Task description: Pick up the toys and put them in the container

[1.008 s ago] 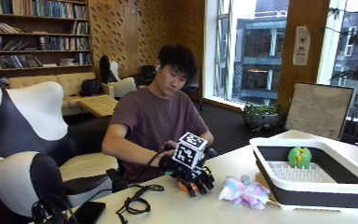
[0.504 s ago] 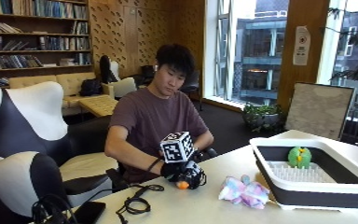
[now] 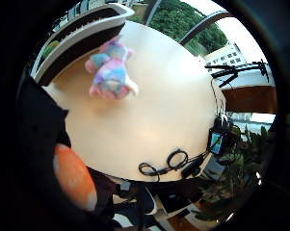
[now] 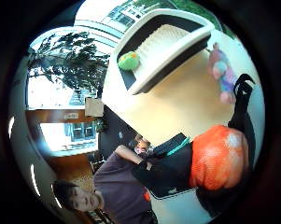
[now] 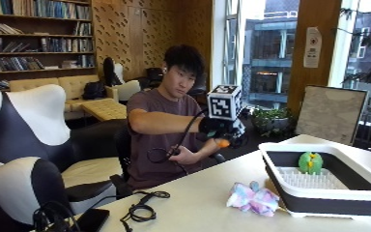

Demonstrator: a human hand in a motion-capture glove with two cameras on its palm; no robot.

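Item: orange toy (image 5: pixel 222 143), small and rounded, with a fine mesh-like skin in the thumb-side palm view.
Location: in the air above the near table edge, in the gloved right hand (image 5: pixel 219 128), well short of the container (image 5: pixel 327 205).
Hand state: right hand's fingers curled round the orange toy, which peeks out below them; the bare hand (image 5: pixel 184 155) hangs low by the person's lap, holding a cable.
Handling (judged): looks light and somewhat soft; textured skin should not slip; unlikely to break if dropped into the container. A wrap around its middle suits it.
Second toy: pastel plush toy (image 5: pixel 253 198), pink, blue and purple, lying on the table (image 5: pixel 192 203) just beside the container's near wall. Judged soft and floppy; best pinched at the body, not a limb.
Third toy: green toy (image 5: pixel 310 162) standing on the container's ribbed white floor.
Container: white-rimmed, dark-walled tub on the table's right.
Other: black cable coil (image 5: pixel 139 209) on the table near the person.
View differences: outside view alone shows the hand's height and its gap to the container; thumb-side palm view shows the toy's surface and the green toy; little-finger view shows only an orange edge, plus the plush and cable coil below.
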